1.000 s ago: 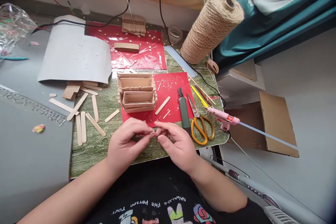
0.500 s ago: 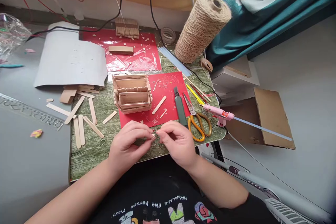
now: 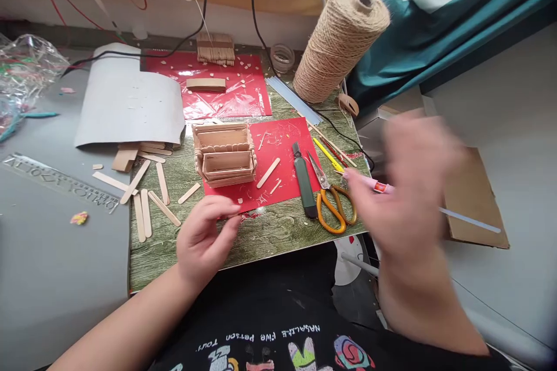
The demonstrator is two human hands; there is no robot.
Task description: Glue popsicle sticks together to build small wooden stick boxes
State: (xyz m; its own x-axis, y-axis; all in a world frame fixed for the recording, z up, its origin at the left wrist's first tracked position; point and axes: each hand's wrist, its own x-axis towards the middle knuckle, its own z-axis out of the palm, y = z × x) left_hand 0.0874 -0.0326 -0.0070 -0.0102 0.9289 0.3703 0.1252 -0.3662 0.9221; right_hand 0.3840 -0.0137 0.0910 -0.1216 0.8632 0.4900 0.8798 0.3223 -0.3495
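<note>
At left, flat pale wooden craft sticks (image 3: 164,208) lie scattered near my left hand (image 3: 202,243). Its thumb and forefinger curl towards each other; whether they pinch anything, I can't tell. Just beyond, partly on the red sheet (image 3: 287,139), stands the open two-part box of light-brown wooden sticks (image 3: 228,177). I judge it light and stiff but fragile at its joints, best held low by both end walls. Further right, my blurred right hand (image 3: 404,197) partly hides the pink plastic glue gun (image 3: 380,187); I can't tell its grip. The gun looks light, its handle safest, its nozzle possibly hot.
</note>
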